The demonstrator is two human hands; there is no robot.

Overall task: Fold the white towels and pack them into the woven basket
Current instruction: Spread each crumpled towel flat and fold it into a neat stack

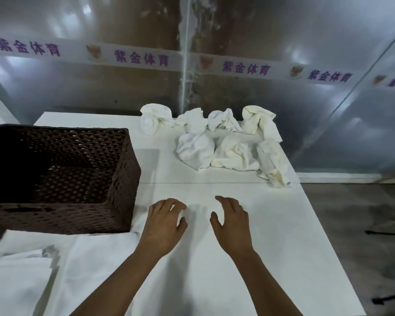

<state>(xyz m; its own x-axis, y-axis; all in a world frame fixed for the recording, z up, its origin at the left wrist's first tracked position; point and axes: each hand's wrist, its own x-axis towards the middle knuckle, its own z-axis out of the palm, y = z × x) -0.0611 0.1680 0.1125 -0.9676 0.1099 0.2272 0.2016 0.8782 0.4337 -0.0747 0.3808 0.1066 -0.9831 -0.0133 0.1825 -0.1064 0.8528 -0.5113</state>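
Several crumpled white towels (217, 140) lie in a heap at the far right of the white table (271, 224). A dark brown woven basket (114, 179) stands at the left, and nothing shows inside it. My left hand (163, 224) and my right hand (232, 222) hover side by side over the bare middle of the table, palms down, fingers loosely bent, holding nothing. Both are well short of the towels, and the left one is just right of the basket's near corner.
White cloth (16, 281) lies at the near left, in front of the basket. The table's right edge drops to a grey floor (351, 224). A glossy wall with a printed band (141, 58) rises behind the table.
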